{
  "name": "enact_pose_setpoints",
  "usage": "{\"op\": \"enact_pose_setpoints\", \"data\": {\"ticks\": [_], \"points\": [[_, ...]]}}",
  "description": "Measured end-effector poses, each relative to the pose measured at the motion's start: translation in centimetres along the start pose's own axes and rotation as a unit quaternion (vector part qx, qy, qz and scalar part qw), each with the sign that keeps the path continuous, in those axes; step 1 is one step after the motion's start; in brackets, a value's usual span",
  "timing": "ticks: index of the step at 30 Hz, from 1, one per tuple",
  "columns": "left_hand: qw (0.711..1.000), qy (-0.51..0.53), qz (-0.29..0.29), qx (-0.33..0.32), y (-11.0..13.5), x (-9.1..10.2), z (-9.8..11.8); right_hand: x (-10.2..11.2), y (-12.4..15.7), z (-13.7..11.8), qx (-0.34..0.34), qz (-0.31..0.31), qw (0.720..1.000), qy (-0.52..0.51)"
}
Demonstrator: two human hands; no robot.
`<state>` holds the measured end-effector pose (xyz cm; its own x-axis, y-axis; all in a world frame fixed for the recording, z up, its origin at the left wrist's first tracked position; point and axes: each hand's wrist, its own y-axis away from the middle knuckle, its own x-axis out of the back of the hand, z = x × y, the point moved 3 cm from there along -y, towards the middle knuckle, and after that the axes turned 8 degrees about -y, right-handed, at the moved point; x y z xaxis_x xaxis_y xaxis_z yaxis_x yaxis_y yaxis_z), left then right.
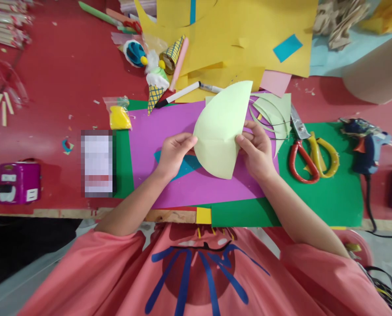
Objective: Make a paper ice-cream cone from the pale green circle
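Bridging left hand (pixel 172 154), right hand (pixel 258 152): 1 green paper (pixel 218 127).

Through my remote feed I'm looking down on a red table (pixel 67 79) that is spanning the view from side to side. Along its near side a pale, worn wooden edge (pixel 169 215) is showing. Beyond that, at the lower right, I'm catching a patch of greyish floor (pixel 390 251), where a round pink tub (pixel 364 252) and dark cords (pixel 385 287) are sitting. Something black (pixel 25 250), hard to identify, is hanging at the lower left. Light is falling evenly, leaving soft shadows.
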<state>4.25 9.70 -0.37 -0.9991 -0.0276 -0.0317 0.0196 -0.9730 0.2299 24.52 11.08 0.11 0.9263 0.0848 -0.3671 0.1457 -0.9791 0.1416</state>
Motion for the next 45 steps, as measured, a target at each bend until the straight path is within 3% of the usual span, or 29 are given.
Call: {"op": "enact_pose_setpoints", "data": {"ticks": [6,13,16,19,23,30,37,45], "points": [[0.999,-0.032,0.031,-0.028,0.0,0.2,0.1,-0.4,0.2,-0.5,0.051,0.027,0.997,0.06],[0.997,-0.061,0.018,-0.04,0.4,-0.1,0.4,-0.5,0.7,0.0,0.095,0.058,0.983,0.143],[0.996,-0.063,0.021,-0.052,0.6,-0.1,0.3,-0.8,1.0,0.1,0.144,0.014,0.955,0.257],[0.995,-0.065,0.034,-0.069,0.8,0.0,0.3,-1.8,1.7,0.0,0.206,-0.038,0.903,0.374],[0.995,-0.07,0.017,-0.066,1.0,-0.3,0.7,-3.5,2.8,0.0,0.243,-0.11,0.868,0.419],[0.992,-0.013,-0.113,-0.046,1.3,-1.3,0.4,-4.7,3.6,0.6,0.218,-0.225,0.868,0.386],[0.989,0.026,-0.137,-0.049,1.3,-1.4,0.3,-4.6,3.6,0.6,0.221,-0.254,0.872,0.356],[0.991,0.032,-0.126,-0.044,1.3,-1.4,0.4,-4.4,3.6,0.4,0.204,-0.273,0.88,0.33]]}}
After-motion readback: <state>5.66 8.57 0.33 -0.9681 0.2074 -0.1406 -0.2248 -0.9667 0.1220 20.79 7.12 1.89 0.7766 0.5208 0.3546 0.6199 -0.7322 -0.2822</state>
